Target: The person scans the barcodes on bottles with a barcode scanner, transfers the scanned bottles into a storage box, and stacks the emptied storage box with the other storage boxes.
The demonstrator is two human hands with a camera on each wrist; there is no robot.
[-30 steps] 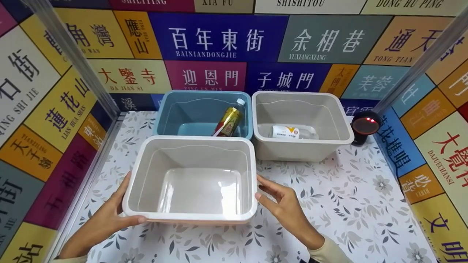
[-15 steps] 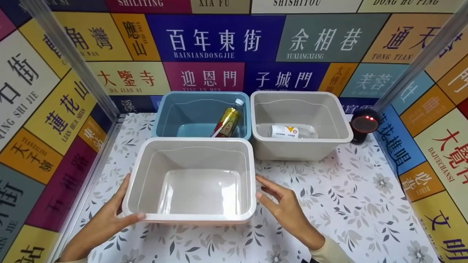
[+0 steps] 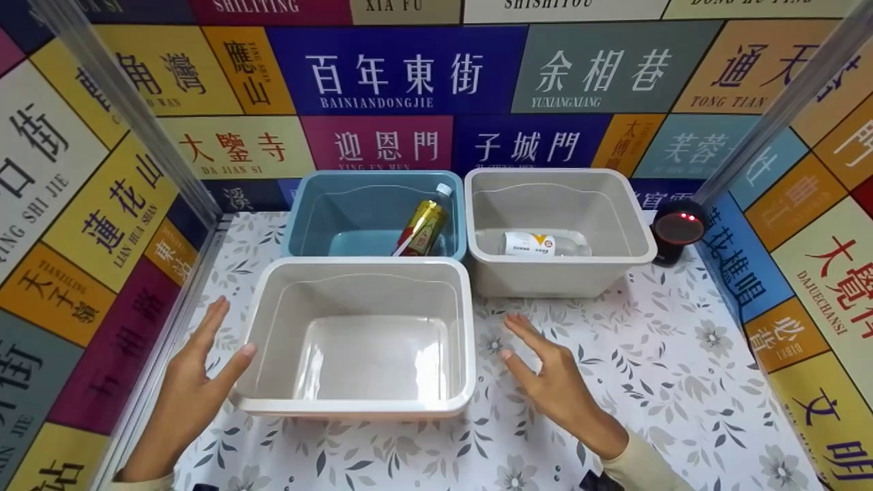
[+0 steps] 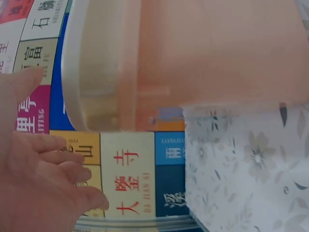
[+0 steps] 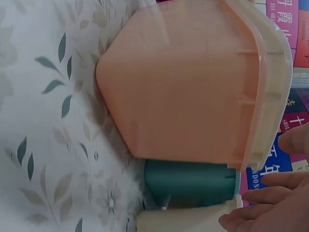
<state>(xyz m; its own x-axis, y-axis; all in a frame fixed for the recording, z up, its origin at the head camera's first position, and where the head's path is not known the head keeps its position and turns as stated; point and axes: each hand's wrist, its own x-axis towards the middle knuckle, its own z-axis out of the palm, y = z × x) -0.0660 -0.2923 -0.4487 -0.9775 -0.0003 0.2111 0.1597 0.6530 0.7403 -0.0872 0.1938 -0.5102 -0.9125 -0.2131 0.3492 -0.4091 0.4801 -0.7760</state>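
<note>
An off-white bin (image 3: 372,404) with a pinkish outer wall stands at the front of the table, nothing inside it. To its left my left hand (image 3: 187,385) is held with fingers spread, the thumb tip overlapping the rim in the head view. My right hand (image 3: 556,382) hovers right of the bin, a gap between its fingertips and the wall. In the left wrist view the fingers (image 4: 72,169) hold nothing. The right wrist view shows the bin's pinkish side (image 5: 193,87) beyond the right fingers (image 5: 270,198).
Behind are a blue bin (image 3: 382,179) holding a bottle with a gold and red label (image 3: 421,225) and a beige bin (image 3: 559,278) with a clear, white-labelled bottle (image 3: 535,244) lying inside. A black device with red lights (image 3: 678,228) stands right. Sign-printed walls enclose the floral tabletop (image 3: 648,382).
Both hands have let go of the front bin and drawn away from its sides, the left leftward and the right rightward. The bin stays where it was, in front of the blue one.
</note>
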